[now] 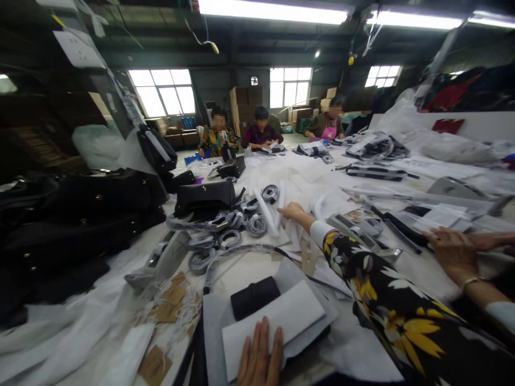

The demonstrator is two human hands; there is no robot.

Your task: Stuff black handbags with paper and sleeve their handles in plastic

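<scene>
My left hand [260,354] lies with its fingers spread on a folded white sheet [298,308]. Under that sheet is a black bag piece with pale wrapping, and a small black rolled part [255,297] sits just above it. My right hand [295,212], in a black floral sleeve with a white cuff, reaches out over the table. Its fingers are pinched at the edge of a white foam strip [280,206]. Another similar strip [264,214] leans beside it, and coiled wrapped straps [256,225] lie to the left.
Black bags [80,209] are piled at the left, and a black bag [205,198] stands on the table. Brown tags [171,303] lie lower left. A co-worker's hands [454,254] rest on wrapped parts at the right. Several people sit at the far side.
</scene>
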